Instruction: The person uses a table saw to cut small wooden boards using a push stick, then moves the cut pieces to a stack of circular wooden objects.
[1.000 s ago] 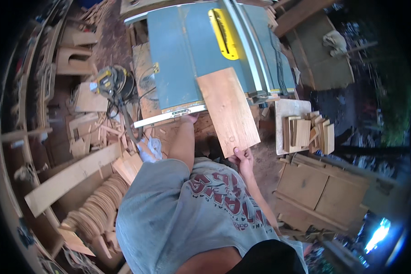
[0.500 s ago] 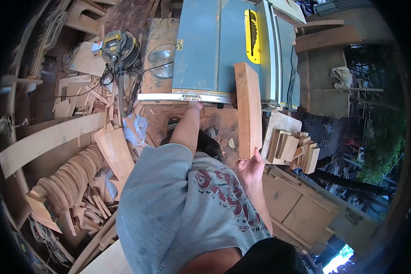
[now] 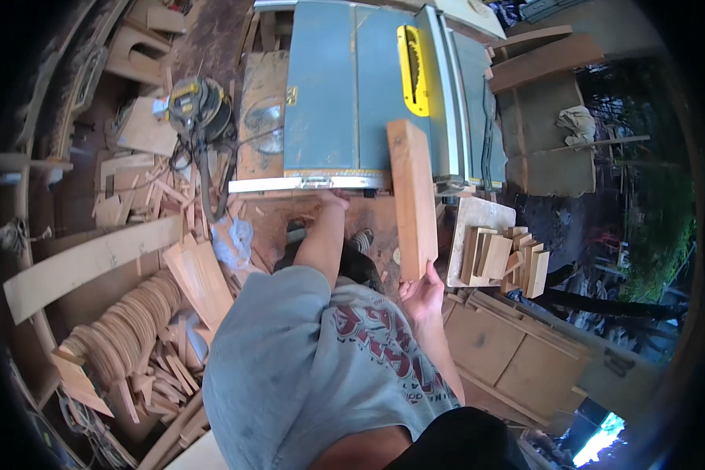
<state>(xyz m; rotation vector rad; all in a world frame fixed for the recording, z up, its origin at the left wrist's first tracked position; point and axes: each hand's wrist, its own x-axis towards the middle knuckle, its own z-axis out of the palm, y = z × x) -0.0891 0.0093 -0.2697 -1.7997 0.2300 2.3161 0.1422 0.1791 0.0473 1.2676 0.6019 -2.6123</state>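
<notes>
A blue-topped table saw stands ahead of both hands, its pale front rail just beyond the left. The wooden board reaches forward from the right hand, its far end at the saw's front edge; ahead of that lies a yellow insert plate. The right hand pinches the board's near end, thumb against its side; the left hand is at the rail, fingers partly hidden, its openness and hold unclear.

Head-worn fisheye view, looking down, wide
</notes>
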